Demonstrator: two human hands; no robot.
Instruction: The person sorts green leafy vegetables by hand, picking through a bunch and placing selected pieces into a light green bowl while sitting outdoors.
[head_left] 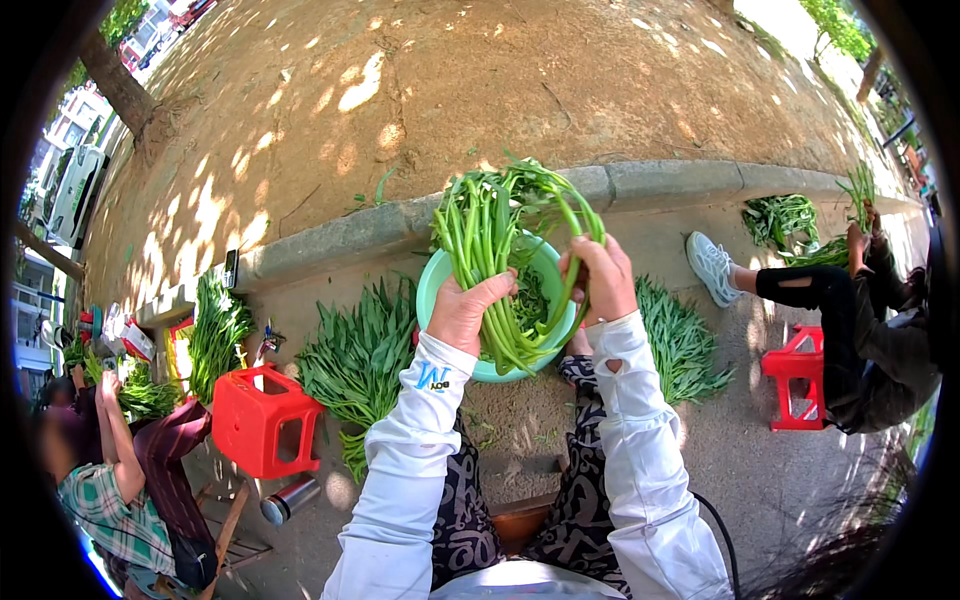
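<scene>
Bright daylight, sun-dappled soil (470,90), fisheye-curved curb (675,184), black corners

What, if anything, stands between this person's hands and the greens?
Nothing visible: the left hand grips the bunch of long-stemmed greens directly, and the right hand holds curved stems beside it. The mint-green basin sits beneath, not between.

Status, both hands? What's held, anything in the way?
Left hand gripping green stem bunch over basin. Right hand holding curved stems. Leafy piles flank basin; neither blocks hands.
</scene>
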